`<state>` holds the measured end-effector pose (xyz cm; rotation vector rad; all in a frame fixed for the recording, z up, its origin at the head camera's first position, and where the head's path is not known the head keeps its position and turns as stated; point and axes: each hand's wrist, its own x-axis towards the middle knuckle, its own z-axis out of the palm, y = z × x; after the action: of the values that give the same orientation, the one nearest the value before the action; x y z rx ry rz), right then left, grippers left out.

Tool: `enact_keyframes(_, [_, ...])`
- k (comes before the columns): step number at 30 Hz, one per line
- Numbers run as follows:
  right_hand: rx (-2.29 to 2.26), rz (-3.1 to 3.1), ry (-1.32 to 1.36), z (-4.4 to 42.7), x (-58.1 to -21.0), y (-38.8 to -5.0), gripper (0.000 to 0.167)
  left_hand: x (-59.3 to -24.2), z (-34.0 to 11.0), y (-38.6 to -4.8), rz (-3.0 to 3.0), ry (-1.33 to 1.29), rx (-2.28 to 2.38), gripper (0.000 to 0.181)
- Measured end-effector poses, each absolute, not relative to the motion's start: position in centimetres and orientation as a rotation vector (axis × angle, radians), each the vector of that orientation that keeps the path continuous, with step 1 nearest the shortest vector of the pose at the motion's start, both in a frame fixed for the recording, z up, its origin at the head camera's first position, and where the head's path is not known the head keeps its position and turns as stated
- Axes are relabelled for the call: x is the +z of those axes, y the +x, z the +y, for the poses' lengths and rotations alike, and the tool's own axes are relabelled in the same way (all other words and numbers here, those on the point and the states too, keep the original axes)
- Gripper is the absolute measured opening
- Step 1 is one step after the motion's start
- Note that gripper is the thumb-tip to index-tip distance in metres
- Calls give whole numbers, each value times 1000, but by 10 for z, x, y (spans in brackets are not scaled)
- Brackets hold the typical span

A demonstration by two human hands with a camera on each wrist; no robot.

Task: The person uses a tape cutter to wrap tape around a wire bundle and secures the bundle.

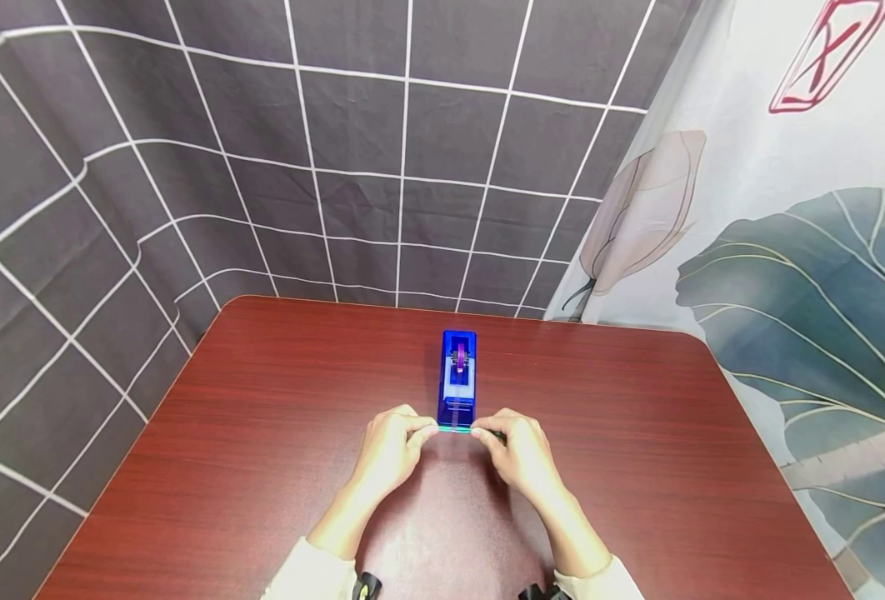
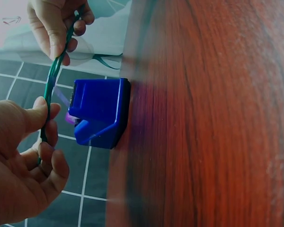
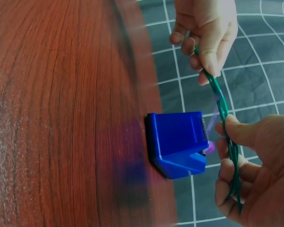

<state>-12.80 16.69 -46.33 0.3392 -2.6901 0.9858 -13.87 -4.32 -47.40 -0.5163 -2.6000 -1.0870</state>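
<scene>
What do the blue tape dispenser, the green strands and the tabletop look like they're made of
Tape dispenser: probably glossy hard plastic, given its shiny faces. Green strands: perhaps smooth plastic or rubber, from their slight sheen; unsure. Tabletop: glossy wood or laminate, showing reddish grain and reflected light.

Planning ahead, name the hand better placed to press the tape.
Left hand, perhaps: both pinch the green strands beside the tape, but the right hand seems to hold the longer end, useful for steadying.
</scene>
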Motion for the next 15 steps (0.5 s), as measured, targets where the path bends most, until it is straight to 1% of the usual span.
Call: enact_keyframes(15, [997, -2685, 330, 167, -464, -130, 3, -475, -43, -140, -2562, -532, -1074, 5])
